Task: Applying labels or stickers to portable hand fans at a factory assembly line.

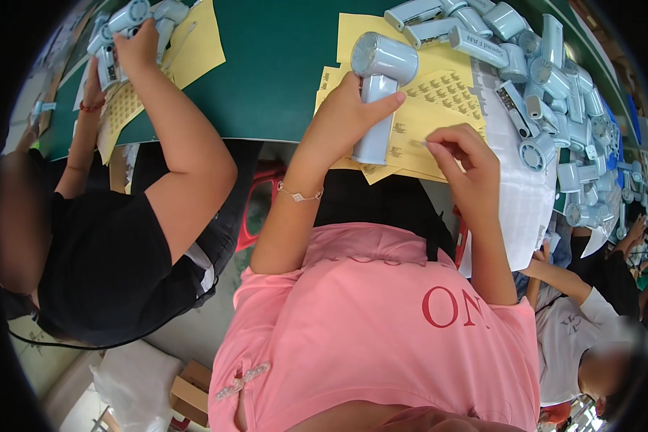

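My left hand (340, 119) is wrapped around the handle of a light-blue handheld fan (385, 61), its round head up and its handle pointing down toward me. Beneath it lie yellow sticker sheets (439, 155), printed with rows of small dark marks. Over the right edge of these sheets, my right hand (471, 158) has its thumb and index finger pinched together. A tiny pale spot shows at the fingertips; I cannot tell whether it is a small sticker or a nail.
A big heap of light-blue handheld fans (554, 86) covers the right of the green table (281, 65), partly on white sheeting (515, 216). At left, a co-worker in black (115, 266) handles similar fans (126, 25) beside yellow sheets (198, 43). Another person (569, 338) sits at right.
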`<control>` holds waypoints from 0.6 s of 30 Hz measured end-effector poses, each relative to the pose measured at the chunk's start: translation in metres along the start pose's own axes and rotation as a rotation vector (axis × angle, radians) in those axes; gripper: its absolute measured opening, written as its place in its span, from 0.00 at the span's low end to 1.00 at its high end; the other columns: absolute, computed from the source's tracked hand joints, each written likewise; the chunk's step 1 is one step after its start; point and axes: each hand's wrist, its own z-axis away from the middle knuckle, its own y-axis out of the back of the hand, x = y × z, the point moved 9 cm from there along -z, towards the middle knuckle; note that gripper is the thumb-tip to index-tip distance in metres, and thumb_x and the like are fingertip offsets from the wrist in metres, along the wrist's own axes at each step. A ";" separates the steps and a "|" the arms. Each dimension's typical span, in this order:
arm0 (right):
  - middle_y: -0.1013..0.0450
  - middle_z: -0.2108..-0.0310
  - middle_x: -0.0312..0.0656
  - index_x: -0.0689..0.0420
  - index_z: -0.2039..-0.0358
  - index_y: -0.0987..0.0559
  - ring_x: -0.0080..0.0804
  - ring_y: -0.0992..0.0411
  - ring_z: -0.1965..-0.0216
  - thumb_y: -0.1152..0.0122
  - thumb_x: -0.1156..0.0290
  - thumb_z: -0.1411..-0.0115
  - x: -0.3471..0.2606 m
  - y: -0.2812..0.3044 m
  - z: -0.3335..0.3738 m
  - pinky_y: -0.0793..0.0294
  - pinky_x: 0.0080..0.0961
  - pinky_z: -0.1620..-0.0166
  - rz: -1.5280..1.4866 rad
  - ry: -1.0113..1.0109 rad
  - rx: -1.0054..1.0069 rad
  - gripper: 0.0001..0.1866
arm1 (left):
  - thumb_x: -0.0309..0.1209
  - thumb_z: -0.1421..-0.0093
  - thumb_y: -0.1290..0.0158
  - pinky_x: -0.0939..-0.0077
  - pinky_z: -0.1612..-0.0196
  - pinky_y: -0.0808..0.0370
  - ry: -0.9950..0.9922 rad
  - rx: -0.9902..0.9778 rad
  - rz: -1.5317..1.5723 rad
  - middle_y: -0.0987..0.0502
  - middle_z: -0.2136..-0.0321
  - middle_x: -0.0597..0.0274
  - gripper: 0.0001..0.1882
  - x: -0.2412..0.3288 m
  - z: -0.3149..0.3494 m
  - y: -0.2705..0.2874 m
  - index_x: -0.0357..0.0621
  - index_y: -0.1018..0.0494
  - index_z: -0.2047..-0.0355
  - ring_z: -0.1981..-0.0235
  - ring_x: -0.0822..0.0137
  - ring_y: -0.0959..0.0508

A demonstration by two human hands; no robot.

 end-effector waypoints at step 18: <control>0.34 0.69 0.38 0.66 0.67 0.29 0.20 0.33 0.72 0.50 0.85 0.45 -0.054 -0.031 0.023 0.32 0.14 0.67 -0.652 -0.057 -0.175 0.04 | 0.52 0.38 0.64 0.84 0.74 0.32 0.064 -0.067 0.582 0.28 0.78 0.60 0.27 0.048 0.040 -0.013 0.38 0.33 0.63 0.77 0.76 0.29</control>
